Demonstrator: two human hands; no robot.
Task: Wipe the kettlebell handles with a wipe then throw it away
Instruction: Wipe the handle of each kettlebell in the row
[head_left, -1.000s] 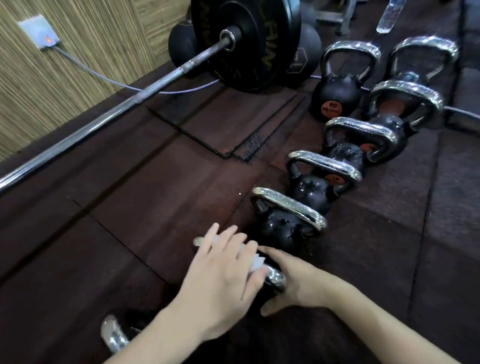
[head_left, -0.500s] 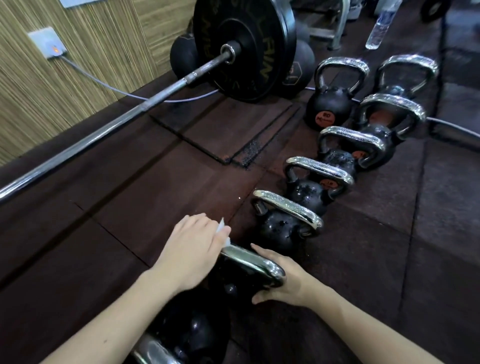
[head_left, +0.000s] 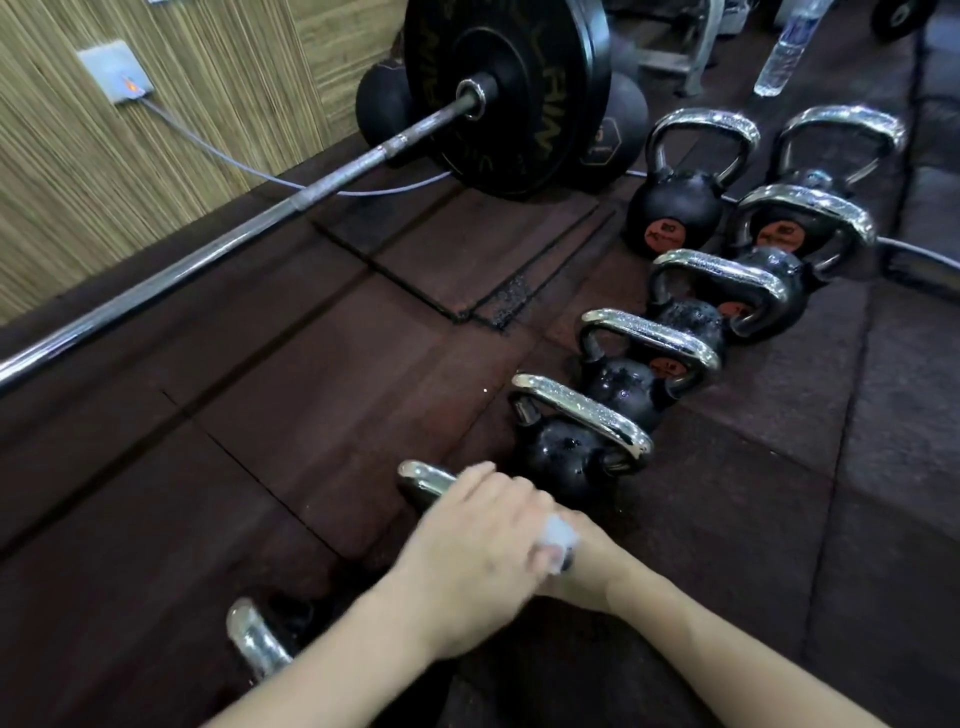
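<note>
Black kettlebells with chrome handles stand in a row on the floor, running from near me to the upper right. My left hand (head_left: 480, 540) presses a white wipe (head_left: 558, 535) onto the right part of the nearest-but-one kettlebell's chrome handle (head_left: 423, 475); only the handle's left end shows. My right hand (head_left: 587, 566) lies mostly hidden under the left hand, steadying that kettlebell at its right side. The following kettlebell (head_left: 566, 447) stands just beyond my hands. Another chrome handle (head_left: 254, 639) sits at the bottom left, beside my left forearm.
A barbell (head_left: 249, 228) with a black plate (head_left: 504, 88) lies across the dark rubber floor on the left. A wall socket (head_left: 117, 73) and its cable are on the wooden wall. A water bottle (head_left: 784, 47) stands at the top right.
My left hand has slid the wipe from the handle's left end along to its right end, over my right hand. The camera view has shifted slightly.
</note>
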